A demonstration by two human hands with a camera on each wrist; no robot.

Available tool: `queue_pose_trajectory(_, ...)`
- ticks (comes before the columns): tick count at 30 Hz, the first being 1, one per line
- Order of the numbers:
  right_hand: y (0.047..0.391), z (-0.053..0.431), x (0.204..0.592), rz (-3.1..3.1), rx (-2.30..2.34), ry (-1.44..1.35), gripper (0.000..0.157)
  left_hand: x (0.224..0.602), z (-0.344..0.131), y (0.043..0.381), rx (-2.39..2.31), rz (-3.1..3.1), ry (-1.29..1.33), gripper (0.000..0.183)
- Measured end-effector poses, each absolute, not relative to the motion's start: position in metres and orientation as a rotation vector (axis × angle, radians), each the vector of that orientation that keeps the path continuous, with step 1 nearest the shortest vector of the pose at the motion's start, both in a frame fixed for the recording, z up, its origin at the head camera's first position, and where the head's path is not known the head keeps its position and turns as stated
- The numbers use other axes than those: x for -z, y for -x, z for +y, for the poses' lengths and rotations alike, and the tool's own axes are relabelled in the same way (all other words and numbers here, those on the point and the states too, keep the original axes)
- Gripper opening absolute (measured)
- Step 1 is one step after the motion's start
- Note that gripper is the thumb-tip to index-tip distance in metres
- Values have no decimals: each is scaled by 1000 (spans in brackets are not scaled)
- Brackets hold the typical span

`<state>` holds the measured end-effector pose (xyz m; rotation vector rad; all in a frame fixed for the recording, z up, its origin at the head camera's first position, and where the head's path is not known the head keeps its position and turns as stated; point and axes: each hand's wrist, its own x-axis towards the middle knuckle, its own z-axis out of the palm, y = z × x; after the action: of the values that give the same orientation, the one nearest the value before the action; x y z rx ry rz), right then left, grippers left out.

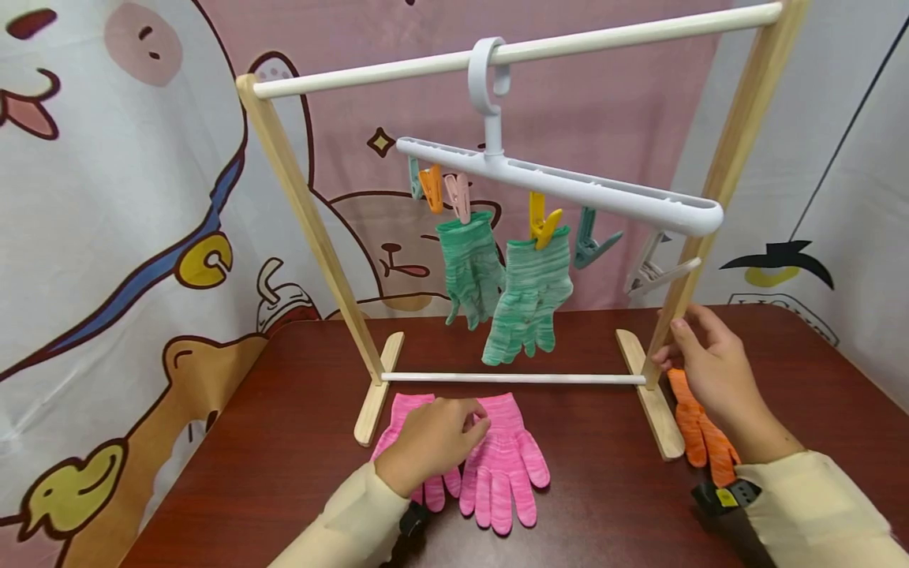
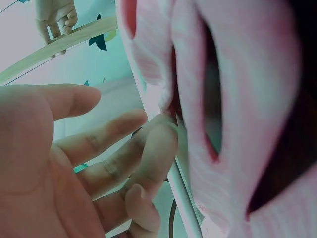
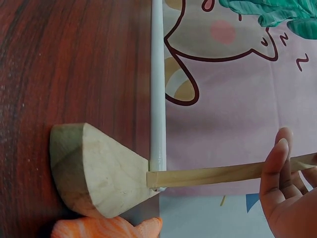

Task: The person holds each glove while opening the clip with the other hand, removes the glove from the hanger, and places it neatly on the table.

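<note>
My right hand grips the right wooden post of a drying rack low down; in the right wrist view the thumb and fingers are on both sides of it. Over the pair of pink gloves on the table hovers my left hand, its fingers loosely bent and holding nothing. A white hanger hooks over the rack's top bar. From it hang two green gloves, one under a pink clothespin, the other under a yellow clothespin.
Orange gloves lie beside the rack's right foot, partly behind my right arm. Other clothespins on the hanger, such as the orange one and the grey one, hold nothing. A printed cloth backs the dark table.
</note>
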<state>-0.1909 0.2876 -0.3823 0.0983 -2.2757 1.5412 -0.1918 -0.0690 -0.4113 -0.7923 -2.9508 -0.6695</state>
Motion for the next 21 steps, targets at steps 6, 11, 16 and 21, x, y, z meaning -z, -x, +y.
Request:
queue_pose_trajectory(6, 191, 288, 382, -2253, -1567, -99, 38, 407, -69, 191, 709, -2955, 786, 18)
queue_pose_trajectory(11, 191, 288, 383, -2252, -1560, -104, 36, 404, -67, 190, 745, -2958, 789, 19)
queue_pose_trajectory(16, 191, 288, 383, -2284, -1500, -94, 38, 401, -65, 189, 798, -2957, 815, 20)
queue_pose_trajectory(21, 191, 289, 383, -2283, -1500, -89, 41, 398, -59, 189, 840, -2937, 838, 20)
